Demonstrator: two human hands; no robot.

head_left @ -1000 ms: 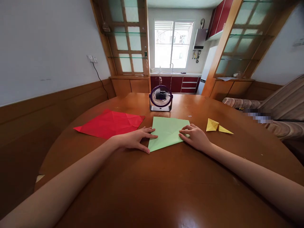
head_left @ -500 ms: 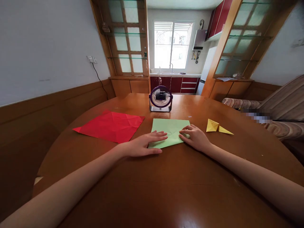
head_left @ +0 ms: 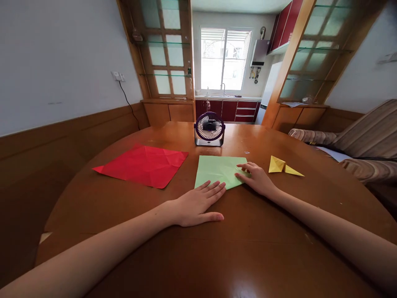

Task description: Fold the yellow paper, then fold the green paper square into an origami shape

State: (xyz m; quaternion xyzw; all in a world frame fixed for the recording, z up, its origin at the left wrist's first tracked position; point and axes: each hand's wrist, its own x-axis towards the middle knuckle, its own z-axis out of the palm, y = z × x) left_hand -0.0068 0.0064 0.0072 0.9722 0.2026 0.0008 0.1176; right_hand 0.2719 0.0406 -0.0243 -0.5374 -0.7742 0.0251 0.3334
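A sheet of light green paper (head_left: 214, 167) lies on the wooden table (head_left: 198, 256) in front of me. My left hand (head_left: 198, 205) is flat, its fingers stretched over the near edge of the sheet and its thumb out on the wood. At the sheet's right side my right hand (head_left: 256, 178) rests with fingertips on the paper, fingers slightly bent and apart. To the left lies a creased red sheet of paper (head_left: 145, 165). A folded yellow paper piece (head_left: 277, 164) with a pointed tail sits right of my right hand.
A small purple desk fan (head_left: 210, 128) stands behind the green paper. Beyond the table's far edge are glass-shelved cabinets and a kitchen window (head_left: 221, 60). A striped sofa (head_left: 366, 145) is at the right. A cord hangs from the wall socket (head_left: 118, 76) at the left.
My left hand has slid toward me and slightly right, from the middle of the green paper to its near edge. My right hand has barely moved, staying on the right side.
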